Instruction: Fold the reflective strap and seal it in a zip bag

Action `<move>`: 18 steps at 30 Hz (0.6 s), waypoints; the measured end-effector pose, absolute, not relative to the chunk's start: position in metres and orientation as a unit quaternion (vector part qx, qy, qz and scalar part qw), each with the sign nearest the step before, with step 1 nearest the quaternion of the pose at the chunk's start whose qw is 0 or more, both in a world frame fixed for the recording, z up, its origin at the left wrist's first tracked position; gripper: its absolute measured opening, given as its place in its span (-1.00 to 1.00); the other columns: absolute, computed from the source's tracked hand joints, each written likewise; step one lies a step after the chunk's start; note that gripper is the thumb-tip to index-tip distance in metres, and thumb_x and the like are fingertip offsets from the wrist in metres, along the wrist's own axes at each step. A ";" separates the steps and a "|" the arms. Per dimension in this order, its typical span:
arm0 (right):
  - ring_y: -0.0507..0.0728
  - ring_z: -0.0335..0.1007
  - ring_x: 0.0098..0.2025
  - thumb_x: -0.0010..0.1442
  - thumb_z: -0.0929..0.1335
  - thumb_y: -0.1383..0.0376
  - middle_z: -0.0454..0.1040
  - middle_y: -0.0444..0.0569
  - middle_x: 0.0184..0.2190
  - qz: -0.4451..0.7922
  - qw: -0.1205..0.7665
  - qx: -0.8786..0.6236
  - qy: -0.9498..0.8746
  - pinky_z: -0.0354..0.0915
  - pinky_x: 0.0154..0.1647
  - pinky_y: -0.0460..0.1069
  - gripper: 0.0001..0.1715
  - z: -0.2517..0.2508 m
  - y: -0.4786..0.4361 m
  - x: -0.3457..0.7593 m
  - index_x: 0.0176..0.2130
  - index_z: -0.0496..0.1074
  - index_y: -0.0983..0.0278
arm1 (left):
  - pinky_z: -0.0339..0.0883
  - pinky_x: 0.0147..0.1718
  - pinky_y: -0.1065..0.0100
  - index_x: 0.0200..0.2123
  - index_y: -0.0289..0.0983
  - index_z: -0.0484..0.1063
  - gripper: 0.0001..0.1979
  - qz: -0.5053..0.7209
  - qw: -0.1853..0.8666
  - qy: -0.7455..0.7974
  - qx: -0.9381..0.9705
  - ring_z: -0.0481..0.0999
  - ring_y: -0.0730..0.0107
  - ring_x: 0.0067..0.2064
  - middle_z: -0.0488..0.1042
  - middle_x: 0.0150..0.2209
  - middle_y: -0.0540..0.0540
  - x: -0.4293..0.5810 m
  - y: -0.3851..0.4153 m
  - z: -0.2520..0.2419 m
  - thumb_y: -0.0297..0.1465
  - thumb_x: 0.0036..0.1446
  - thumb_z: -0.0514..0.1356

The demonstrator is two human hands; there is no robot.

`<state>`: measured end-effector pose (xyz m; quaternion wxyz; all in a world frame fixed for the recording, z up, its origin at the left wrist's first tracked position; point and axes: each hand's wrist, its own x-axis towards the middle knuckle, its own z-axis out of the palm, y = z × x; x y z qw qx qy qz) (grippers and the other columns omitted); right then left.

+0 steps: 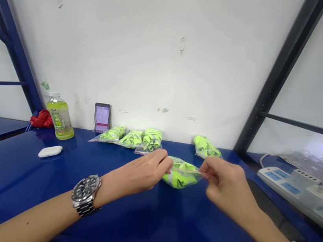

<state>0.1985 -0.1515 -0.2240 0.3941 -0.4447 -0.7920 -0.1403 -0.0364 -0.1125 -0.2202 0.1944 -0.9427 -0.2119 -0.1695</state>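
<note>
Between my two hands is a clear plastic zip bag (pixel 182 177) with a folded neon-yellow reflective vest inside. My left hand (pixel 153 167), with a metal watch (pixel 85 194) on its wrist, pinches the bag's top edge at the left end. At the right end of that edge, the thumb and fingers of my right hand (pixel 225 181) are closed on the plastic. The edge is stretched straight between them. Behind my left hand, three similar bagged vests (pixel 131 137) lie in a row. Another bagged vest (pixel 205 146) lies farther right, near the wall.
A bottle of yellow-green drink (pixel 60 117), a red cloth (pixel 42 119) and a white earphone case (pixel 50 151) are on the blue table (pixel 16 181) at left. A phone (pixel 101 118) leans against the wall. Power strips (pixel 292 186) and a dark flat device (pixel 274 211) lie at right.
</note>
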 end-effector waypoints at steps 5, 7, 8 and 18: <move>0.03 0.09 -0.59 -0.26 0.17 0.60 0.20 -0.14 -0.60 -0.186 0.361 -0.419 -0.812 -0.01 -0.59 -0.08 -0.70 -0.250 -0.172 0.195 -0.52 0.20 0.24 | 0.06 -0.52 0.33 -0.38 -0.29 0.19 -0.73 -0.150 0.302 -0.218 -0.916 0.15 0.40 -0.47 0.22 -0.43 -0.07 -0.033 -0.126 -0.242 -0.72 0.15 -0.16; 0.07 0.09 -0.56 -0.31 0.17 0.60 0.19 -0.10 -0.59 -0.223 0.341 -0.413 -0.814 -0.01 -0.55 -0.05 -0.67 -0.262 -0.182 0.190 -0.52 0.21 0.24 | 0.04 -0.53 0.32 -0.42 -0.28 0.18 -0.75 -0.164 0.324 -0.191 -0.912 0.14 0.40 -0.48 0.21 -0.47 -0.06 -0.031 -0.125 -0.255 -0.67 0.20 -0.13; 0.10 0.09 -0.54 -0.33 0.18 0.60 0.19 -0.08 -0.59 -0.238 0.330 -0.410 -0.816 0.01 -0.53 -0.03 -0.66 -0.268 -0.186 0.188 -0.52 0.22 0.24 | 0.05 -0.52 0.32 -0.43 -0.28 0.18 -0.75 -0.168 0.325 -0.177 -0.914 0.15 0.40 -0.48 0.20 -0.47 -0.05 -0.031 -0.124 -0.261 -0.65 0.22 -0.12; 0.16 0.16 -0.48 -0.20 0.22 0.66 0.30 -0.01 -0.50 -0.303 0.187 -0.441 -0.824 0.03 -0.42 0.01 -0.62 -0.285 -0.142 0.190 -0.45 0.35 0.25 | 0.22 -0.35 0.29 -0.15 -0.33 0.30 -0.83 -0.124 0.349 -0.190 -0.909 0.36 0.30 -0.31 0.36 -0.31 -0.11 -0.025 -0.079 -0.277 -0.61 0.22 0.02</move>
